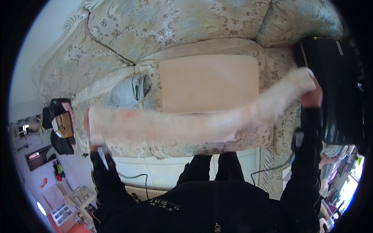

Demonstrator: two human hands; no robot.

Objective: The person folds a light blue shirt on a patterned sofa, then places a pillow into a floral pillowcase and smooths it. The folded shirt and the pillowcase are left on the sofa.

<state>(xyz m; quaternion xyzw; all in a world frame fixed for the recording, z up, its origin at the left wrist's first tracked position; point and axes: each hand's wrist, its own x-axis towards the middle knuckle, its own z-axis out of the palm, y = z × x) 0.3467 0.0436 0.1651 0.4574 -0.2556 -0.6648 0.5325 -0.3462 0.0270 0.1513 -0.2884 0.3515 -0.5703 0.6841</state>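
Observation:
A long pale cloth [174, 126] with faint pinkish patches, blurred by motion, is spread between my two hands in front of the sofa seat. My left hand [87, 123] grips its left end and is mostly hidden behind the fabric. At the other end, higher up beside a black suitcase [339, 96], my right hand [314, 94] holds the cloth's bunched edge. Behind the cloth, a flat beige rectangular panel [208, 81] rests on the patterned sofa [186, 23]; its lower edge is partly covered. Left of that panel lies a folded grey cloth [128, 90].
An open cardboard box [64, 125] and dark bags [61, 142] sit at the sofa's left end. Tiled floor [163, 169] shows around my legs. Cables [135, 176] hang near both forearms. A pile of clothes [330, 163] lies below the suitcase at right.

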